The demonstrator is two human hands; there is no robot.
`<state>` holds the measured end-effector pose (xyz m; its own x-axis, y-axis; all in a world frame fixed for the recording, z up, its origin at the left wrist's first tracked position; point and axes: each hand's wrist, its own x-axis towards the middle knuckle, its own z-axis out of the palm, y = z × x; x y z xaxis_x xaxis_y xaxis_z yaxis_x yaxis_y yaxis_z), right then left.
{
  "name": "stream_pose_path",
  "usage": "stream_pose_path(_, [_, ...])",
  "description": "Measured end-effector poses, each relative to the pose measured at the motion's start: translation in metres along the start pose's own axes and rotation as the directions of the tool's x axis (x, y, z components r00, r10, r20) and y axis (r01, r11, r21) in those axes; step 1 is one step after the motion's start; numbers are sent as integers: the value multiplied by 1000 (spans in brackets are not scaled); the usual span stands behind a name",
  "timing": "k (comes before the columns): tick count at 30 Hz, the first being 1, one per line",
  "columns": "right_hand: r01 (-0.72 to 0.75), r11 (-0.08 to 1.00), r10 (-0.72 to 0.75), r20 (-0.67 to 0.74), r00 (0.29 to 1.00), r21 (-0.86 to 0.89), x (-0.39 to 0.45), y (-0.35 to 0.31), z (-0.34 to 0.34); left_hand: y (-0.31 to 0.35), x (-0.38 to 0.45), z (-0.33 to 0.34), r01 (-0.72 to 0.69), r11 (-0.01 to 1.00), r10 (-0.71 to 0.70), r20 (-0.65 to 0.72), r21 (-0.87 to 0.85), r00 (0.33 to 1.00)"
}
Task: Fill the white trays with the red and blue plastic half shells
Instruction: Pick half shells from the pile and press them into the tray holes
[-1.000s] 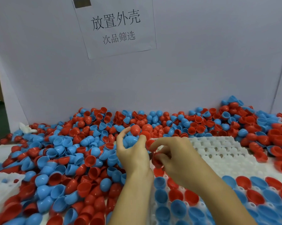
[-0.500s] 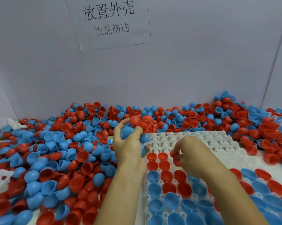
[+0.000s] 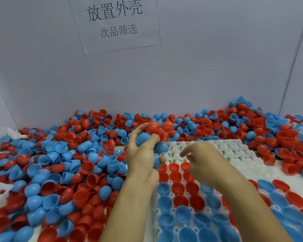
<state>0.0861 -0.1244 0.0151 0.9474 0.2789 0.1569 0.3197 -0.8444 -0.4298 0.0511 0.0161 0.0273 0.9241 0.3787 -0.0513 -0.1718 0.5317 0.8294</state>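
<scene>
Left hand (image 3: pixel 143 154) grips a clutch of half shells, red and blue together, fingers curled round them above the far-left corner of the white tray (image 3: pixel 234 151). Right hand (image 3: pixel 202 159) hovers just above the tray's partly filled red row, fingers loosely curled and pointing toward the left hand; whether it pinches a shell cannot be told, since its palm side is hidden.

To the left of both hands, the loose pile of half shells (image 3: pixel 60 163) covers the work surface up to the grey back wall (image 3: pixel 42 75), where a paper sign (image 3: pixel 115 23) hangs. The handful (image 3: pixel 151 135) sits between pile and tray. Right of it, the tray's near rows hold seated shells, open side up: red shells (image 3: pixel 179 188) toward the far edge, blue shells (image 3: pixel 182 213) nearer the person. The far rows stand unfilled.

Step in hand, as judged: feeding shells singly from the left-hand stock into the tray. The next move calls for the right hand to take one shell from the handful and seat it, open side up, in the next vacant pocket beside the red row.
</scene>
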Motion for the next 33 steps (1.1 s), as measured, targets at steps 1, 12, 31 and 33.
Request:
stream_pose_path(1, [35, 991, -21, -103, 994, 133, 0, -4, -3, 0, 0, -1, -4, 1000, 3, 13, 22, 1000])
stream_pose_path(12, [27, 580, 207, -179, 962, 814, -3, -22, -7, -4, 1, -3, -108, 953, 55, 191, 282, 980])
stream_pose_path(31, [109, 655, 15, -157, 987, 748, -3, -17, -11, -5, 5, -6, -47, 967, 37, 41, 251, 998])
stream_pose_path(33, [69, 584, 31, -107, 994, 809, -2, -15, -13, -6, 7, -9, -65, 963, 59, 31, 262, 998])
